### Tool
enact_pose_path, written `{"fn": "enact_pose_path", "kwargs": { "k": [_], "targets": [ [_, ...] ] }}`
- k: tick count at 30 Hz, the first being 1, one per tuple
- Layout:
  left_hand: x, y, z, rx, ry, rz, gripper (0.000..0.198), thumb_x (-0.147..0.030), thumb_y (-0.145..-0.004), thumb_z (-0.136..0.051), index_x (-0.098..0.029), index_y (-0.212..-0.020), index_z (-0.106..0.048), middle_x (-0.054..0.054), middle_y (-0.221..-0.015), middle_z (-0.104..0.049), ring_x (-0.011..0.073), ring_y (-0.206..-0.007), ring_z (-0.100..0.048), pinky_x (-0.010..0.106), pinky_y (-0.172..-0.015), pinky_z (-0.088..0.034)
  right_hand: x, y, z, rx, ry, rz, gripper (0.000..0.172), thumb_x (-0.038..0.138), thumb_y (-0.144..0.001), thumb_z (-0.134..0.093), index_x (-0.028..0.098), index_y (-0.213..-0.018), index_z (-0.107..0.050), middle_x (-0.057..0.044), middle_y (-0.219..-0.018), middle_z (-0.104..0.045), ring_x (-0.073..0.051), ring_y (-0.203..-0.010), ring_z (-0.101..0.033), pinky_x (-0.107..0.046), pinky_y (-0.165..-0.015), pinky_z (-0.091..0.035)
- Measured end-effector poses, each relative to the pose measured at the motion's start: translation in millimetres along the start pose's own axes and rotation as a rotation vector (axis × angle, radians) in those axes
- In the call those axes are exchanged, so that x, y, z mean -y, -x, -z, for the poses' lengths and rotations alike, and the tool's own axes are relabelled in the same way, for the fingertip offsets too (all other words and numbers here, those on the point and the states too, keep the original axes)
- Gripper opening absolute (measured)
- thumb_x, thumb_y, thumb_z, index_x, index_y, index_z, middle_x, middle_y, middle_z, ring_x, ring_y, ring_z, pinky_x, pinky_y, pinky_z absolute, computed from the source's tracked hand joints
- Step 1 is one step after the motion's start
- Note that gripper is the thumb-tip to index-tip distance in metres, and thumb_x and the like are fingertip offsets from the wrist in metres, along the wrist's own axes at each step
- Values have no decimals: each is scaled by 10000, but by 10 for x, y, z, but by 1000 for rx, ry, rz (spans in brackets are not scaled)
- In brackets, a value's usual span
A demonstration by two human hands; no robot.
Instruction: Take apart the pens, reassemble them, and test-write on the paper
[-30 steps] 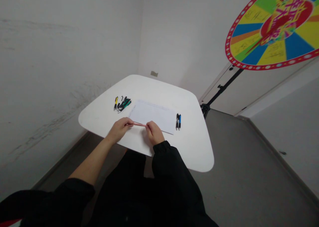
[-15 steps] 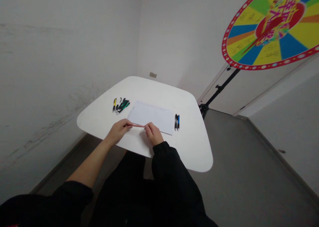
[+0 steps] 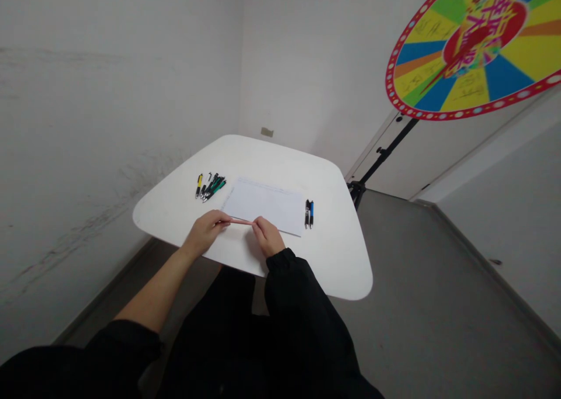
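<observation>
A thin pinkish strip (image 3: 241,221) is stretched between my two hands, just in front of the paper's near edge. My left hand (image 3: 207,231) pinches its left end, and my right hand (image 3: 267,235) pinches the right end. Behind them a white sheet of paper (image 3: 265,203) lies flat on the white table (image 3: 337,264). To the paper's left is a group of several pens (image 3: 214,187), black, green and white, with a yellow pen (image 3: 199,186) at its side. Right of the paper, a black pen (image 3: 307,214) and a blue pen (image 3: 311,214) lie side by side.
A colourful prize wheel (image 3: 473,48) on a black stand (image 3: 385,153) is at the right, behind the table. Scuffed white walls (image 3: 109,95) border the table on the left and back. Grey floor (image 3: 429,282) shows to the right.
The view has shifted slightly, so the table and wheel appear a little further left. Both hands keep the strip in nearly the same pose.
</observation>
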State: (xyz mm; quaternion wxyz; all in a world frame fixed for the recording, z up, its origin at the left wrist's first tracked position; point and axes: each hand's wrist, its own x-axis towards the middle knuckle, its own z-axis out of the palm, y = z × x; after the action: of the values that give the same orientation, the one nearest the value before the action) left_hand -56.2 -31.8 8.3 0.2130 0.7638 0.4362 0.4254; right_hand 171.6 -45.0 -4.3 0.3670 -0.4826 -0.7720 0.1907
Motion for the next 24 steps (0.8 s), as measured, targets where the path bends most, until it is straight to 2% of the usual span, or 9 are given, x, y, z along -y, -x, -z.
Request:
{"fn": "enact_pose_path", "kwargs": {
  "k": [3, 8, 11, 13, 16, 18, 20, 22, 24],
  "targets": [
    [-5, -3, 5, 0, -28, -4, 175, -325, -905, -574, -216, -925, -709, 57, -946, -737, 230, -921, -665, 363, -850, -524, 6, -12, 5, -37, 4, 39, 253, 304, -1025, -370, 223, -921, -587, -47, -860, -622, -208, -819, -567, -330, -773, -452],
    [-2, -20, -21, 10, -114, -74, 227, -377, -937, -572, -215, -974, -728, 69, -976, -761, 231, -931, -687, 369, -875, -532, 27, -19, 11, -218, 190, 171, 276, 315, -1005, -526, 202, -1236, -627, -116, -1173, -650, -245, -1076, -535, -388, -965, -421],
    [-42, -20, -82, 61, -142, -120, 250, -411, -943, -578, -235, -1032, -731, 62, -1016, -776, 235, -948, -710, 379, -895, -543, 49, 2, -4, -199, 422, 243, 212, 353, -969, -622, 272, -1152, -692, -75, -1103, -695, -266, -1079, -512, -400, -919, -404],
    [-102, -27, -125, 64, -121, -93, 279, -428, -929, -606, -247, -1113, -711, 53, -1007, -782, 236, -924, -728, 383, -877, -560, 69, 17, -15, -198, 529, 281, 149, 343, -982, -605, 277, -1057, -715, -59, -1025, -713, -254, -1010, -524, -388, -862, -402],
    [-229, -70, -159, 77, 42, -13, 457, -434, -880, -684, -264, -1298, -608, 39, -985, -784, 231, -885, -748, 375, -827, -588, 84, 30, -18, -211, 547, 327, 177, 294, -1014, -541, 238, -979, -705, -65, -953, -712, -215, -874, -543, -363, -812, -422],
    [-305, -122, -160, 51, 234, 29, 645, -426, -835, -744, -258, -1406, -496, 44, -985, -775, 215, -802, -750, 343, -728, -598, 72, 34, -16, -246, 456, 330, 204, 272, -1029, -497, 217, -982, -688, -75, -913, -703, -204, -827, -565, -353, -798, -450],
    [-340, -173, -160, -64, 419, 45, 738, -417, -811, -767, -249, -1440, -420, 63, -1034, -752, 178, -693, -723, 289, -601, -564, 44, 38, -11, -338, 272, 273, 203, 273, -1027, -477, 206, -1086, -659, -79, -914, -700, -198, -803, -599, -346, -778, -488],
    [-314, -196, -172, -189, 531, 49, 700, -417, -820, -752, -239, -1411, -423, 76, -1069, -725, 150, -666, -695, 256, -551, -522, 13, 41, 2, -456, -11, 150, 310, 284, -1005, -492, 212, -1300, -554, -52, -906, -696, -172, -725, -622, -324, -709, -521],
    [-238, -177, -202, -226, 555, 74, 585, -428, -842, -721, -214, -1333, -485, 77, -1035, -714, 152, -709, -688, 253, -570, -515, -12, 41, 37, -550, -348, 15, 553, 298, -976, -522, 245, -1493, -332, 3, -861, -685, -132, -593, -610, -283, -599, -523]
  ]
}}
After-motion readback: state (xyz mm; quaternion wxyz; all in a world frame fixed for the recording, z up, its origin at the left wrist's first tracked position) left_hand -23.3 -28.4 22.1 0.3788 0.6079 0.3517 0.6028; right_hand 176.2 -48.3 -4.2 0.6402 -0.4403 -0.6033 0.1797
